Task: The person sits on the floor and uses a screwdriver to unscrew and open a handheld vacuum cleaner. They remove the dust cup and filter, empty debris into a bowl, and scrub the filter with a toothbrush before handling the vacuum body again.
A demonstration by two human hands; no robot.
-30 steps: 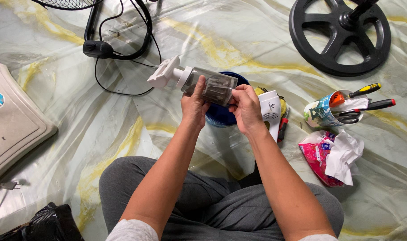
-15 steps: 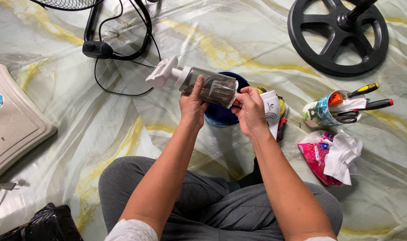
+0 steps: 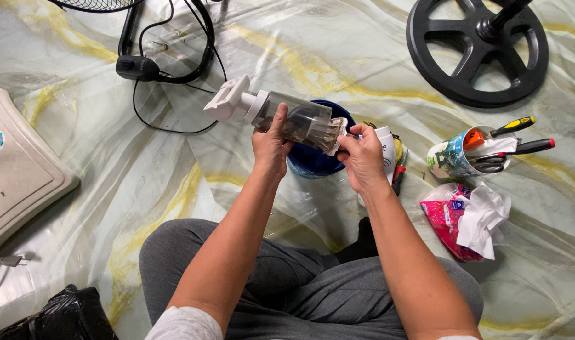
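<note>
Right hand (image 3: 362, 157) now pulling clogged filter (image 3: 328, 133) from canister (image 3: 294, 119).

Both hands on a clear canister (image 3: 294, 119) — dusty filter (image 3: 328, 133) half out

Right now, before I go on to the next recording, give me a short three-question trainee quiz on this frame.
1. True or false: the left hand grips the clear canister around its middle.
2. What does the right hand pinch at the canister's open end?
A. a screwdriver
B. the pleated filter
C. a tissue
3. What lies directly under the canister?

Key:
1. True.
2. B.
3. A blue bowl on the marbled floor.
</note>
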